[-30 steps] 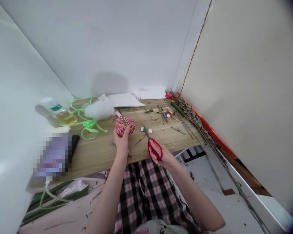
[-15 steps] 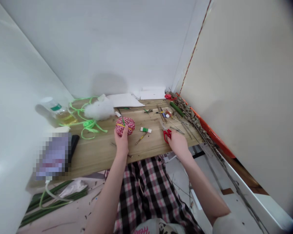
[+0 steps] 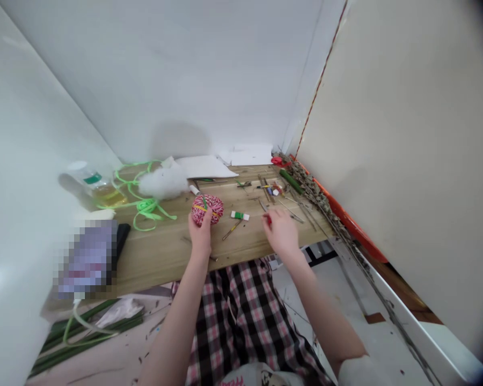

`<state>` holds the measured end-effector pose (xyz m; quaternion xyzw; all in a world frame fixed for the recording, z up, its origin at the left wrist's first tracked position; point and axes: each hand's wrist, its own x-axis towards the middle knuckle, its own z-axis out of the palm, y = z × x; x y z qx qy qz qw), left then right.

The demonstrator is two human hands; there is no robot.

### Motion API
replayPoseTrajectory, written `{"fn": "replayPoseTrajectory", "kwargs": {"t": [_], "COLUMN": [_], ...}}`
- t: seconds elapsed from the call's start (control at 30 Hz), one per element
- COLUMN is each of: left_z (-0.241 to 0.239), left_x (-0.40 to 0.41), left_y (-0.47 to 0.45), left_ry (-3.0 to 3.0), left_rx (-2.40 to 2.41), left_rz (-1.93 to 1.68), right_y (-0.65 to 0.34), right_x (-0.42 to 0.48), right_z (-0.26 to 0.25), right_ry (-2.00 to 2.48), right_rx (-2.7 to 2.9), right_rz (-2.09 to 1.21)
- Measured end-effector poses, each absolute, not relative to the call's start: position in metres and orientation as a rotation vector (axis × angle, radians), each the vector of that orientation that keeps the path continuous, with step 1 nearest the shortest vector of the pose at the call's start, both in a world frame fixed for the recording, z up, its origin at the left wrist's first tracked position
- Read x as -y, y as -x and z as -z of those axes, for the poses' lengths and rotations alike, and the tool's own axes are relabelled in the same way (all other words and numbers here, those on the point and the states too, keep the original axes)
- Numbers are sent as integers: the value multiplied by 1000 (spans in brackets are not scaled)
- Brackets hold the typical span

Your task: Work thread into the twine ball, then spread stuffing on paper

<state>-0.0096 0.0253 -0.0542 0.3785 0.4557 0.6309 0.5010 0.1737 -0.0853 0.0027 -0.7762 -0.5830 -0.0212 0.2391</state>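
My left hand (image 3: 200, 233) is closed round a ball of red-and-white yarn (image 3: 213, 206), thumb on the near side. A green strip and a yellow band show on the ball. Over the board's right part, my right hand (image 3: 282, 231) has its fingers curled on a pair of red-handled scissors (image 3: 269, 220). The hand hides most of the handles, while the blades point away from me. Between the hands lie a small white tube with a green band (image 3: 240, 215) and a thin brown-and-yellow stick-like tool (image 3: 232, 229).
At the left are white stuffing (image 3: 165, 183), green cord (image 3: 148, 206), a bottle of yellowish liquid (image 3: 107, 193) and a blurred-out device (image 3: 88, 257) with a cable. White paper (image 3: 205, 165) lies at the back. Dry twigs (image 3: 317, 198) and an orange tray (image 3: 350, 228) line the right edge.
My right hand has moved slightly left and now covers most of the scissors' handles; the scissors have shifted left and turned with it. My left hand stays nearly still with the yarn ball.
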Motion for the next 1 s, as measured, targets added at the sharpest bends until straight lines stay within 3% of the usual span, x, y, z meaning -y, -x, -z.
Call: {"fn": "replayPoseTrajectory", "kwargs": {"t": [0.2,0.6,1.0], "left_z": [49,51,52], "left_x": [-22,-22,-22], "left_y": [9,10,10], "left_ry": [-984,-1022,-999], "left_rx": [-1107,-1111,-1100], "left_rz": [-1510,-1479,-1469], "right_y": [-127,-114,-109], "right_x": [61,42,35], "right_z": [12,31,36], "right_ry": [1560,1504,1505], "right_rx": [1530,1423,1361], "right_rz": [-343,-552,-546]}}
